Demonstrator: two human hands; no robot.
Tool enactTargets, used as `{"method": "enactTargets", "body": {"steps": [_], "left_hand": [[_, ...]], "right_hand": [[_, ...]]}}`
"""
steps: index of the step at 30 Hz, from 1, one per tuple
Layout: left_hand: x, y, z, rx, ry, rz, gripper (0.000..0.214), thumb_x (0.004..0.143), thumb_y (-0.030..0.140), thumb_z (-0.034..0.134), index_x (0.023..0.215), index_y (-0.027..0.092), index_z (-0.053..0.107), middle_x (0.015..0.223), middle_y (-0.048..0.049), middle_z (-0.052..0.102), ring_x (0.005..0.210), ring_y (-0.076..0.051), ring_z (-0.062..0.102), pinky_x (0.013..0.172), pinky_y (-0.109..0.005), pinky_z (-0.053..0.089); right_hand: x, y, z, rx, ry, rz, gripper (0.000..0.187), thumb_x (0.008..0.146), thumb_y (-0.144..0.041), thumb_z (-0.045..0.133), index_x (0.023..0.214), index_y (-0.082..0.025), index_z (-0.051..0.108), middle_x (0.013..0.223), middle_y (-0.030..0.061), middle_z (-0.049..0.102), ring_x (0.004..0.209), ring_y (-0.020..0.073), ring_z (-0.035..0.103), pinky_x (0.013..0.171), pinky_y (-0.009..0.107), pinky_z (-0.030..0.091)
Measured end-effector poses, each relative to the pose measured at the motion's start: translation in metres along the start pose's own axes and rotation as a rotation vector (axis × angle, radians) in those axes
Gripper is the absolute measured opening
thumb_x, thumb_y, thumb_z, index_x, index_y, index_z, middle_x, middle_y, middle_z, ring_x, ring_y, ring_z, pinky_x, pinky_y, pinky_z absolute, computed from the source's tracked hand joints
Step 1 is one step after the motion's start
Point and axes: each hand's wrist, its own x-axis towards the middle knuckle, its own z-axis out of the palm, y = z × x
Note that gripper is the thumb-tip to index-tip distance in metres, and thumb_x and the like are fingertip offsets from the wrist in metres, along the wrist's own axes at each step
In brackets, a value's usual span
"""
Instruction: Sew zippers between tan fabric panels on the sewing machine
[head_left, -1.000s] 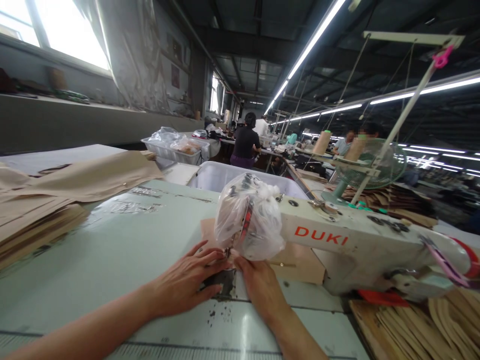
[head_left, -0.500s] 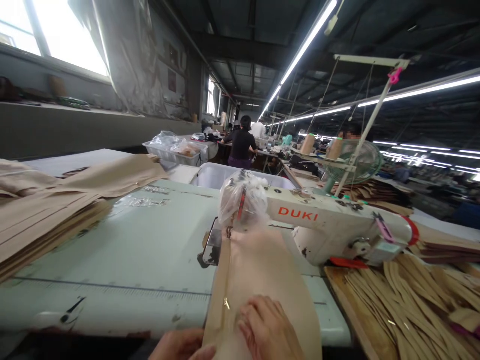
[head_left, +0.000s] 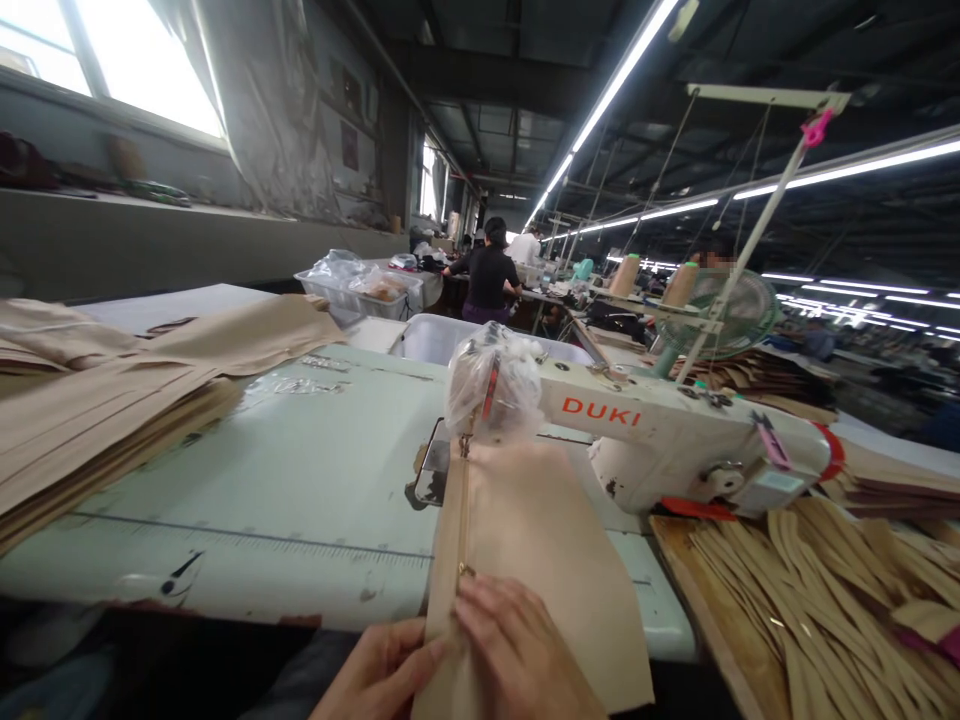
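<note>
A beige fabric panel (head_left: 540, 540) with a zipper along its left edge runs from under the needle of a white DUKI sewing machine (head_left: 675, 440) toward me. My left hand (head_left: 379, 675) pinches the panel's near left edge at the table's front. My right hand (head_left: 517, 655) lies on top of the panel beside the zipper, fingers bent and pressing it down. A clear plastic bag (head_left: 493, 385) covers the machine's head.
A stack of beige fabric (head_left: 97, 410) fills the left of the pale green table (head_left: 300, 480). Cut beige pieces (head_left: 825, 590) are heaped at the right. White bins (head_left: 435, 340) stand behind. A green fan (head_left: 724, 310), thread cones and other workers are farther back.
Both hands pulled back from the needle area to the table's front edge, drawing the beige panel toward me. In the last half second the left hand took hold of its left edge.
</note>
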Motion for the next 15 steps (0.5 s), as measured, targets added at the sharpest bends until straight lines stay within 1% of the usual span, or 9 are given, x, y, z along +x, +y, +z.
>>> {"method": "enactTargets", "body": {"steps": [1,2,3,5,7,8,10,12,15], "left_hand": [[0.001,0.001,-0.001,0.028,0.01,0.044,0.051,0.086,0.065,0.069,0.083,0.014,0.074,0.073,-0.004,0.065,0.066,-0.018,0.058,0.071,-0.026,0.051],[0.002,0.001,-0.003,0.066,0.042,0.076,0.05,0.087,0.065,0.068,0.082,0.015,0.075,0.079,-0.0048,0.068,0.075,-0.021,0.063,0.079,-0.028,0.052],[0.002,0.001,-0.005,0.095,0.056,0.065,0.053,0.087,0.067,0.066,0.081,0.016,0.075,0.083,-0.0061,0.071,0.081,-0.024,0.066,0.082,-0.03,0.054],[0.003,0.0,-0.011,0.083,0.076,-0.059,0.067,0.082,0.08,0.06,0.079,0.015,0.074,0.081,-0.0101,0.074,0.08,-0.027,0.071,0.076,-0.033,0.058],[0.002,-0.002,-0.017,0.01,0.129,-0.208,0.078,0.076,0.089,0.054,0.078,0.013,0.072,0.073,-0.0126,0.073,0.068,-0.027,0.072,0.065,-0.034,0.059],[0.002,-0.002,-0.018,-0.016,0.171,-0.255,0.08,0.073,0.09,0.056,0.079,0.013,0.072,0.072,-0.0129,0.073,0.065,-0.027,0.072,0.061,-0.034,0.059],[0.0,0.0,-0.017,-0.012,0.26,-0.261,0.076,0.069,0.087,0.064,0.083,0.013,0.071,0.075,-0.0126,0.074,0.067,-0.027,0.073,0.062,-0.033,0.06],[-0.001,0.004,-0.013,0.01,0.269,-0.22,0.072,0.067,0.081,0.073,0.089,0.013,0.073,0.081,-0.0121,0.075,0.073,-0.027,0.074,0.066,-0.032,0.06],[-0.001,0.01,-0.007,0.001,0.232,-0.167,0.068,0.067,0.074,0.079,0.096,0.013,0.076,0.088,-0.011,0.076,0.08,-0.026,0.074,0.07,-0.03,0.06]], "right_hand": [[-0.006,-0.001,0.002,-0.036,-0.014,-0.064,0.051,0.098,-0.014,0.052,0.148,-0.018,0.043,0.138,0.0091,0.061,0.125,0.0234,0.059,0.106,0.036,0.052],[-0.01,-0.002,0.004,-0.044,-0.026,-0.074,0.056,0.098,-0.011,0.047,0.152,-0.017,0.038,0.137,0.0094,0.061,0.124,0.0225,0.06,0.106,0.036,0.053],[-0.012,-0.004,0.004,-0.015,-0.038,-0.033,0.058,0.097,-0.009,0.044,0.154,-0.016,0.036,0.136,0.01,0.062,0.122,0.0217,0.062,0.104,0.035,0.054],[-0.008,-0.008,0.0,0.131,-0.066,0.124,0.052,0.098,-0.011,0.04,0.15,-0.018,0.042,0.13,0.0102,0.066,0.116,0.0209,0.065,0.1,0.034,0.055],[0.002,-0.012,-0.011,0.302,-0.105,0.312,0.038,0.103,-0.018,0.037,0.136,-0.022,0.056,0.12,0.007,0.07,0.109,0.0188,0.067,0.095,0.03,0.056],[0.007,-0.014,-0.017,0.365,-0.125,0.397,0.033,0.105,-0.022,0.036,0.128,-0.023,0.061,0.116,0.0052,0.07,0.106,0.0178,0.068,0.092,0.028,0.056],[0.016,-0.016,-0.026,0.439,-0.157,0.478,0.032,0.108,-0.03,0.034,0.117,-0.025,0.064,0.11,0.003,0.07,0.102,0.0169,0.067,0.089,0.026,0.055],[0.02,-0.016,-0.03,0.452,-0.162,0.478,0.033,0.108,-0.031,0.032,0.11,-0.024,0.064,0.104,0.003,0.068,0.098,0.0169,0.066,0.087,0.026,0.053],[0.02,-0.017,-0.027,0.419,-0.199,0.418,0.032,0.107,-0.027,0.031,0.101,-0.022,0.062,0.101,0.0044,0.065,0.096,0.0189,0.064,0.084,0.028,0.052]]}}
